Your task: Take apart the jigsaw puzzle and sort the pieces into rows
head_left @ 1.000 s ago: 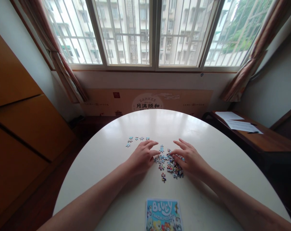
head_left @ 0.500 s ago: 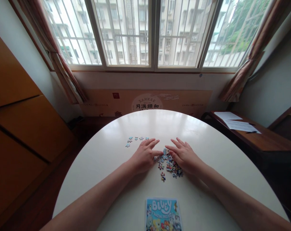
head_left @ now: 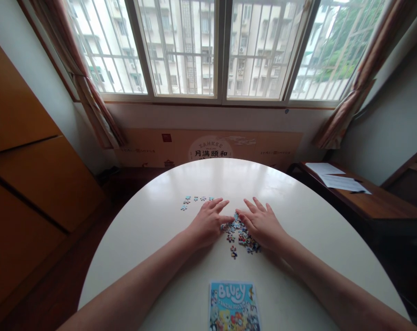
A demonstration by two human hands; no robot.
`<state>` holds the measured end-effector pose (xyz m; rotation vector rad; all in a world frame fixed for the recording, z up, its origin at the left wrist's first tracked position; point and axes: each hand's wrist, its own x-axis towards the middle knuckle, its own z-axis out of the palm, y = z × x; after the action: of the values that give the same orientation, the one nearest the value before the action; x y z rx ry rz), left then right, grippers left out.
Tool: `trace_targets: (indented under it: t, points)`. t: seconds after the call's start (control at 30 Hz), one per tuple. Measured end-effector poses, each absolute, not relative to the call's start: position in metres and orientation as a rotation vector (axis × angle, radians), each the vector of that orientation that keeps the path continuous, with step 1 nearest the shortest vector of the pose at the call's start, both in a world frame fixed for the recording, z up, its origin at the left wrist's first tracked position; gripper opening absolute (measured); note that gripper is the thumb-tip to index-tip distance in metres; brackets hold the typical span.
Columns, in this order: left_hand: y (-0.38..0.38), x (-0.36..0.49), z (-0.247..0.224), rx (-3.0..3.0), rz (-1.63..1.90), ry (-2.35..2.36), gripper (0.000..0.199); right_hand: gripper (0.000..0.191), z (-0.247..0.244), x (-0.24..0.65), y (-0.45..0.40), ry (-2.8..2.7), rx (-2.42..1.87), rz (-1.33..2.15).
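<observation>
The left hand and right hand are loosely open, fingers spread, with no piece visibly gripped. Between them lies the pile of puzzle pieces; the step seems sorting, and the next move calls for pinching one single piece.

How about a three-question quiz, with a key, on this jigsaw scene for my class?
1. Which word is printed large on the blue, rectangular printed picture?
A) PUZZLE
B) BLUEY
C) WINDOW

2. True or false: the bare right hand is clenched in a fist at the heap of small, multicoloured jigsaw pieces.

3. Complete: the separate group of small, mostly pale-blue jigsaw pieces lies nearer the ___ hand.

Key:
1. B
2. False; it is spread open.
3. left hand
</observation>
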<state>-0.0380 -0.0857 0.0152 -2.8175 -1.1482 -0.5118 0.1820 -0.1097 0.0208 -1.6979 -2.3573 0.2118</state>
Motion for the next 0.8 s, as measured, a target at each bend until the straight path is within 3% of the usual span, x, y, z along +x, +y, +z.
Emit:
trace_targets:
  t: [0.17,0.53,0.8]
  points:
    - [-0.086,-0.038,0.018,-2.816,-0.480,-1.178,0.038,0.050,0.018,0.184,-0.102,-2.267,-1.765,0.346]
    - [-0.086,-0.038,0.017,-2.813,-0.439,-1.155,0.036,0.033,0.042,0.173,-0.069,-2.418,-1.689,0.205]
    - [-0.088,-0.036,0.016,-2.790,-0.440,-1.167,0.030,0.028,0.047,0.168,-0.058,-2.385,-1.799,0.354]
